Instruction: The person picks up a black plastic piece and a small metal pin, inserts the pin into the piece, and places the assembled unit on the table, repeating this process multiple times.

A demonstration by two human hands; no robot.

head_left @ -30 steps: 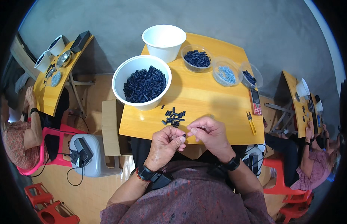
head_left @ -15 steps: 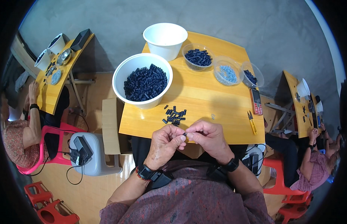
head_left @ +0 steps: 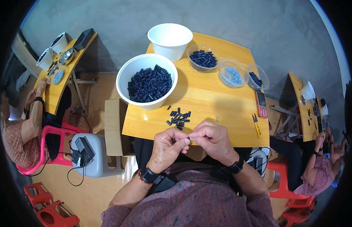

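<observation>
My left hand (head_left: 165, 146) and my right hand (head_left: 215, 143) meet just over the near edge of the yellow table (head_left: 221, 109). Both pinch a tiny black part (head_left: 188, 138), mostly hidden by fingertips; it resembles the small black plastic pieces (head_left: 179, 118) scattered beyond my left hand. A few tiny light-coloured bits (head_left: 217, 118) lie past my right hand. Left of the pile stands a white tub (head_left: 121, 85) heaped with the same sort of black pieces.
A second white tub (head_left: 170, 36) stands behind. Clear bowls hold black pieces (head_left: 203, 59), small bluish-silver parts (head_left: 232, 76) and more black pieces (head_left: 255, 78). A red phone (head_left: 261, 104) and yellow-handled snips (head_left: 257, 126) lie right. People sit at side tables (head_left: 56, 89).
My fingers have shifted slightly around the tiny black part, still held between both hands. The view has moved a little. A person's hand at the left table has moved forward.
</observation>
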